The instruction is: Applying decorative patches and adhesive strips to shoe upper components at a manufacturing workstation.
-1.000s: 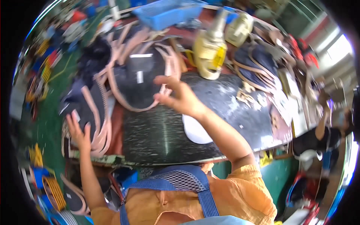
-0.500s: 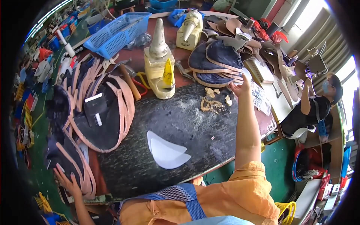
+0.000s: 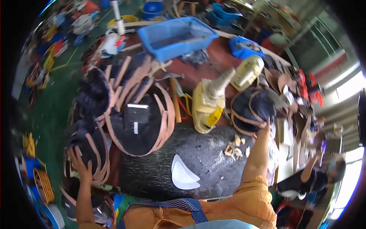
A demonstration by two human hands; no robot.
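Left hand [image 3: 81, 166] open, fingers and thumb spread, lying on a dark piece with pink edging [image 3: 90, 147] at the table's left edge; it appears to press rather than grip. Right arm stretched out, right hand [image 3: 264, 124] at the near edge of a dark, pink-edged stack [image 3: 244, 108] on the right side of the table. Its fingers are small and blurred there, so I cannot tell whether they have closed on a layer or only touch it. Cream container with a conical top [image 3: 207, 101] stands just left of that stack; a second cream container [image 3: 248, 72] sits behind. Two white curved pieces [image 3: 184, 177] overlap on the black work surface [image 3: 143, 175], tan scraps [image 3: 233, 150] near the stack. Risks, as I judge them: a pull catching two layers would drag the stack out of order; a leftward sweep could knock the nearer container; a low forearm could scatter the scraps; pushing outward on the left could tip the edge piece off the table.
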